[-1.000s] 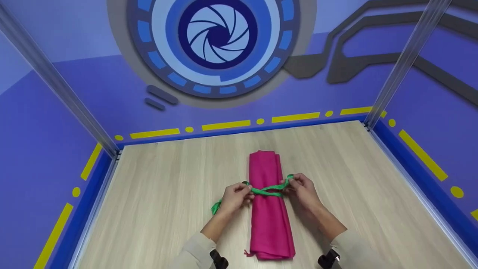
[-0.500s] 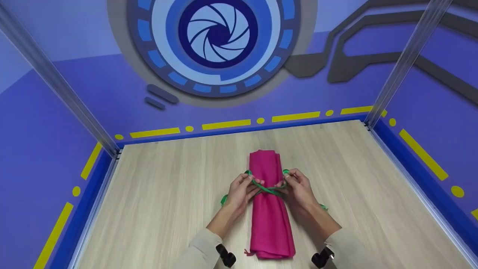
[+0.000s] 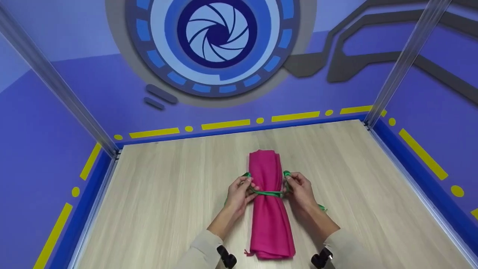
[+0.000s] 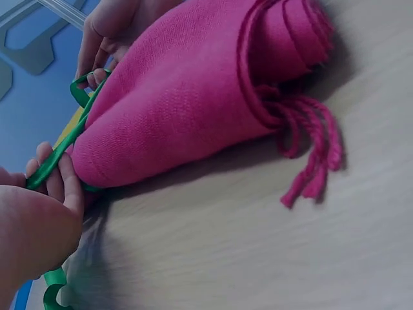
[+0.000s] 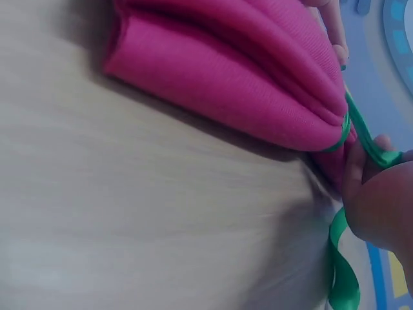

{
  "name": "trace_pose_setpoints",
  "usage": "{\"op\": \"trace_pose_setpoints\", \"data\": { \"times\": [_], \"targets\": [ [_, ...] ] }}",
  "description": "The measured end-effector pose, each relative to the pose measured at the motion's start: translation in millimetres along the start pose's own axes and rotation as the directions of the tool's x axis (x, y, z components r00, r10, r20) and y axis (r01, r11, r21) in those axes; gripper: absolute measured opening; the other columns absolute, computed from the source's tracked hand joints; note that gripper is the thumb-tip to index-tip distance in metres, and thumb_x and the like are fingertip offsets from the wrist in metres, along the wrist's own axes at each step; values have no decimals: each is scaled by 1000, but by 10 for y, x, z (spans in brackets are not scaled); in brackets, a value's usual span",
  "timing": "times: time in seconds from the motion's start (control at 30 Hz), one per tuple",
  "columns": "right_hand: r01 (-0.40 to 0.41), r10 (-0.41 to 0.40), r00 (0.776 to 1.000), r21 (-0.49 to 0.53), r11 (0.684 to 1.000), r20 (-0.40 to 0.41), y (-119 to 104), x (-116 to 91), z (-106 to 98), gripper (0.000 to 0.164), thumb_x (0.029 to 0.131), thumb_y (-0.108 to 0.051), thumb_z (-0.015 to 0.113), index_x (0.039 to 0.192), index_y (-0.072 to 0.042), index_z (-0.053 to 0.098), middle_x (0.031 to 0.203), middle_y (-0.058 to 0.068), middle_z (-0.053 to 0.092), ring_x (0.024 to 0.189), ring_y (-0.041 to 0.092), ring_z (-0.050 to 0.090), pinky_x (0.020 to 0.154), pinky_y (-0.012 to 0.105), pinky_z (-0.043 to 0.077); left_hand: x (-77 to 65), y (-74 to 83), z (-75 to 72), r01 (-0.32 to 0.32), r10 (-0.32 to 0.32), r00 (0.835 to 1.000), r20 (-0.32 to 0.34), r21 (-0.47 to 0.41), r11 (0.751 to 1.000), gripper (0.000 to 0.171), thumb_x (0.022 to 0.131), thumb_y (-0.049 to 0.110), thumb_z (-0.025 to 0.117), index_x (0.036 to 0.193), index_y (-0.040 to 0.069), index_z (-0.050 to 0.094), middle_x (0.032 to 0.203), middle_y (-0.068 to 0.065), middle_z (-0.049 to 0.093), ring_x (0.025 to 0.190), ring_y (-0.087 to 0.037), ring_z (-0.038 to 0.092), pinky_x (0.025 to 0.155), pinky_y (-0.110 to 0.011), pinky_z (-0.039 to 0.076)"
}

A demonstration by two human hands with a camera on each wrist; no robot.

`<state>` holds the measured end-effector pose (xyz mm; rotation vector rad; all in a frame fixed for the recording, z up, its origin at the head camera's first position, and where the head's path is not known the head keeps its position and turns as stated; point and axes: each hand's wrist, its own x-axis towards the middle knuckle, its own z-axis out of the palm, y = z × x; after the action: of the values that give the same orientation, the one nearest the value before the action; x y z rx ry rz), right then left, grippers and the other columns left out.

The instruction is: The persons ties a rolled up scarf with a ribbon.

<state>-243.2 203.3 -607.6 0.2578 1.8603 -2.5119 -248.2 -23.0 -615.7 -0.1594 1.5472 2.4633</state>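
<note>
Mid-table, near edge side: a pink cloth [image 3: 272, 228], rolled and folded lengthwise, lies flat on the pale wooden table [image 3: 160, 201]. A green ribbon [image 3: 269, 194] runs across the roll and draws it in at a waist, with creases fanning out from the band. The inside of the roll is hidden; the left wrist view shows only layered edges and a twisted fringe [image 4: 313, 148] at the near end.

Left hand [image 3: 238, 191] pinches one ribbon end between thumb and fingers, other fingertips close against the cloth. Right hand [image 3: 301, 189] pinches the opposite end, just beside the roll's other flank. A loose ribbon tail trails below each hand. Light sleeves [image 3: 201, 244] at both wrists. Behind, a blue-purple wall [image 3: 93, 86] bounds the table.
</note>
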Motion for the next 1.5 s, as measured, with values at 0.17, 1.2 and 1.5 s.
{"op": "trace_pose_setpoints", "data": {
  "times": [0.17, 1.2, 1.5],
  "targets": [
    [10, -10, 1000, -4, 1000, -28, -38, 4, 45, 9, 111, -6, 53, 110, 2, 55, 85, 8, 56, 68, 19, 59, 67, 32, 52, 29, 19, 45, 10, -10, 999, -32, -12, 1000, 34, 112, 18, 55, 135, -6, 58, 95, -4, 67, 88, -16, 71, 88, -36, 61],
    [400, -287, 912, -475, 784, 294, -130, 65, 307, 15, 108, -13, 64, 114, -10, 77, 94, 9, 71, 84, 20, 63, 72, 25, 52, 177, 151, 238, -287, 133, 950, 283, 620, 730, 19, 107, 15, 62, 107, 5, 79, 94, -7, 74, 79, -14, 60, 72, -24, 48],
    [433, -282, 894, -511, 743, 347, -67, 65, 303, 19, 103, -7, 69, 120, -4, 77, 102, 3, 75, 91, 18, 68, 79, 26, 57, 149, 145, 219, -228, 75, 950, 303, 508, 831, 23, 108, 17, 59, 108, 3, 77, 98, -12, 71, 82, -13, 54, 75, -26, 45]
  ]
}}
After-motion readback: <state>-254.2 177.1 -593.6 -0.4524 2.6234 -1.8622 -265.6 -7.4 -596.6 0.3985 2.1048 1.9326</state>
